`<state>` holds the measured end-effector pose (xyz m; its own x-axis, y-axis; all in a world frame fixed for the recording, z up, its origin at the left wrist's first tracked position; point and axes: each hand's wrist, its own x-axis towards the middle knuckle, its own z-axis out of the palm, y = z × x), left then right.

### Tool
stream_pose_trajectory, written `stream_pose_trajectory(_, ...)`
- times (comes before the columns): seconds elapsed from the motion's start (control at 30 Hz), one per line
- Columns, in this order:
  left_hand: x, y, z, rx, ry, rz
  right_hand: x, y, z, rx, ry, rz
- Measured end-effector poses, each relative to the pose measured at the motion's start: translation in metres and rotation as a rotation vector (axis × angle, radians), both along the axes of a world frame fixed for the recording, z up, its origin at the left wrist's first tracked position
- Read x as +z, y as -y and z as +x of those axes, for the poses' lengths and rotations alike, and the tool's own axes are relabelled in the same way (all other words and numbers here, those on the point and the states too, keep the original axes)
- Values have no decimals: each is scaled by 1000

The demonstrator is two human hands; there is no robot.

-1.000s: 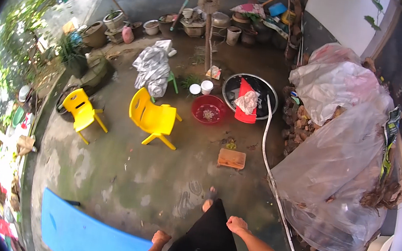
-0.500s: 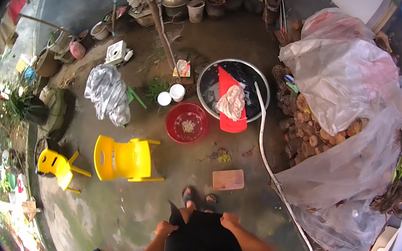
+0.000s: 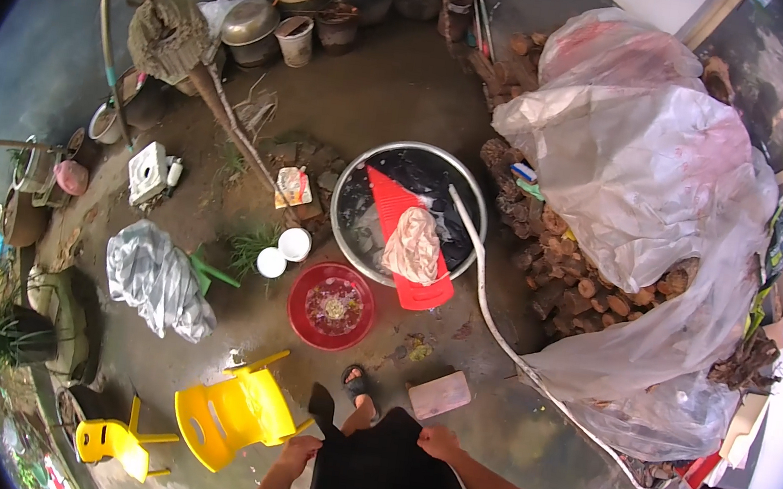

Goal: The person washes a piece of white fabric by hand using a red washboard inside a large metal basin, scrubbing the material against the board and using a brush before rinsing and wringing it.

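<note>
My left hand [image 3: 298, 450] is closed at the left edge of the black garment [image 3: 388, 474] I am wearing. Opposite it, my right hand [image 3: 439, 442] has its fingers curled against the garment's right edge. One sandalled foot [image 3: 357, 383] shows below the hem. Ahead stands a large metal basin [image 3: 340, 214] holding dark wet cloth. A red washboard [image 3: 421, 294] leans in it, its lower end over the near rim, with a bunched pale pink cloth [image 3: 414, 245] on top. Left of that sits a red plastic basin [image 3: 293, 314] with sudsy water.
A white hose [image 3: 491, 321] runs from the metal basin along the right. Stacked firewood [image 3: 590, 298] lies under plastic sheeting [image 3: 645, 168]. Yellow chairs [image 3: 238, 416] stand at left, near a grey cloth-like heap [image 3: 157, 279]. A brick-like slab [image 3: 440, 394] lies ahead of my right hand.
My view has swung, so the basins and chairs sit lower and further left. One foot has stepped forward, while the other no longer shows. Both hands stay at the garment.
</note>
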<state>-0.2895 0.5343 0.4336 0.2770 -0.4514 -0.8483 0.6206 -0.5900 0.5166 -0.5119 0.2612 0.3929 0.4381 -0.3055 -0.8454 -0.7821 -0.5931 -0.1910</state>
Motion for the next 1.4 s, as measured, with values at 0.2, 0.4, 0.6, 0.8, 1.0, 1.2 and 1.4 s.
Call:
stream_pose_trajectory(0.2,62,64,37,287,-186,-192,77,63,46,-869,776,619)
stream_pose_trajectory(0.4,16,137,4,-411,21,-73,64,47,113,-288,633,775)
stream_pose_trajectory(0.6,-120,140,-55,-887,178,-346,25,80,148,542,36,697)
stream_pose_trajectory(0.8,-105,226,-76,-464,-570,-218,35,155,147,665,-127,859)
stream_pose_trajectory(1.0,-107,280,-35,-999,-92,-701,-21,184,143,840,-194,929)
stream_pose_trajectory(1.2,-184,308,28,-640,9,-909,-79,234,219,362,226,857)
stream_pose_trajectory(1.4,-192,329,202,-246,254,-575,-163,306,288,296,613,440)
